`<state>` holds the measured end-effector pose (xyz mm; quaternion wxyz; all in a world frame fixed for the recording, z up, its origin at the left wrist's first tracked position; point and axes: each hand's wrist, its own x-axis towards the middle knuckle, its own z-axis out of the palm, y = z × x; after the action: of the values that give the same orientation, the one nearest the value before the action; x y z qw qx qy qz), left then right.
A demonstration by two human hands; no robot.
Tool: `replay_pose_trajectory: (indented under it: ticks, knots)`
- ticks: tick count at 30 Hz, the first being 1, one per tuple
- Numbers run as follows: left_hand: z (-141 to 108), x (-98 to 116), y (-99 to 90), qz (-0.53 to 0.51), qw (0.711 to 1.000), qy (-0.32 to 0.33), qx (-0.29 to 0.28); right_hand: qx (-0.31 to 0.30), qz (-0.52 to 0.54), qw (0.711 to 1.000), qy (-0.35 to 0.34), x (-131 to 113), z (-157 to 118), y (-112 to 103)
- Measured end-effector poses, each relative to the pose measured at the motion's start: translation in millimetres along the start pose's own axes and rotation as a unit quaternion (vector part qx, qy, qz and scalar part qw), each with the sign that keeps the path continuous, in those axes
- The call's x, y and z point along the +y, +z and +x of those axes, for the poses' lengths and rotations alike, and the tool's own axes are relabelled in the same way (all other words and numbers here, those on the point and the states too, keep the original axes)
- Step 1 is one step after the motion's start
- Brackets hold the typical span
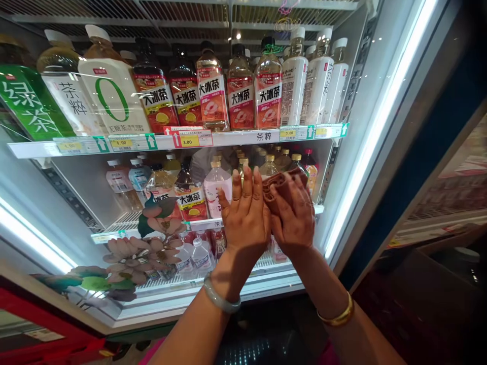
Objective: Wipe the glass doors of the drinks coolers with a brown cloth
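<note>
Possibly the left hand [246, 223], flat and empty, is risking smudges on the glass door [205, 163] through bare fingertips [247, 171], while the right hand [294, 220] is holding a bunched brown cloth [273, 188] against it.

1. We see the glass door [201, 163] before the bottles [240, 96]; it stops any reach inward.
2. Above the left hand [247, 218], we find the glass free.
3. On its right, the right hand [294, 225] with brown cloth [273, 190] blocks us; farther, the dark frame [403, 175].
</note>
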<state>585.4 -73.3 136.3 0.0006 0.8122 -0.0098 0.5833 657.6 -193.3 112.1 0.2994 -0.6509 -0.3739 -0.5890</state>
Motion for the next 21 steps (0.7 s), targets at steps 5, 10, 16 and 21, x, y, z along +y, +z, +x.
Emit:
replay_pose_trajectory:
  ticks: [5,10,16,21]
  knots:
    - [5,-12,-4.7,-0.002,1.0,-0.027,-0.012,0.017,-0.035,0.999,-0.007,30,-10,-5]
    - [2,-11,-1.0,0.007,0.999,-0.029,-0.016,0.05,-0.041,0.988,0.142,19,8,0]
    - [-1,-13,-2.1,-0.006,1.0,-0.01,-0.019,0.001,0.026,0.999,-0.034,-8,2,8]
    - [-4,-13,-2.5,0.004,1.0,0.001,-0.018,0.049,-0.025,0.998,0.044,35,-6,0]
